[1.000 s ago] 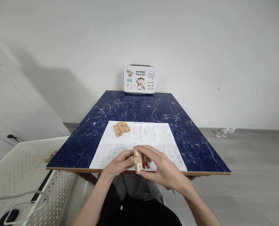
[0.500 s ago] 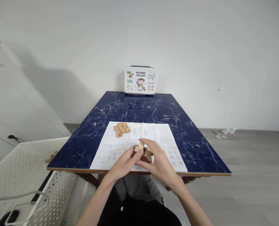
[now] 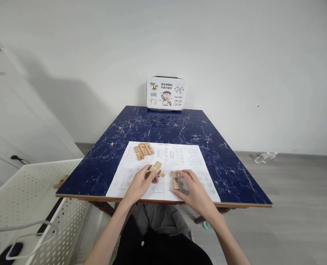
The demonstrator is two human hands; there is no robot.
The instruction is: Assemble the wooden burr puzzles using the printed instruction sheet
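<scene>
On the sheet (image 3: 130, 165), three pieces (image 3: 145, 151) are left aside, while seemingly joined blocks (image 3: 158, 165) are clasped by the left hand (image 3: 139, 184), a notched block (image 3: 176, 184) pinched by the right hand (image 3: 197, 194).

A small cluster of interlocked pale wooden blocks (image 3: 157, 166), tilted and jutting at several angles, is pinched in the left hand (image 3: 141, 181). Apart to its right, 1 stepped wooden block (image 3: 175, 181) points lengthwise away from the person, between the right hand's (image 3: 192, 188) thumb and fingers.
</scene>
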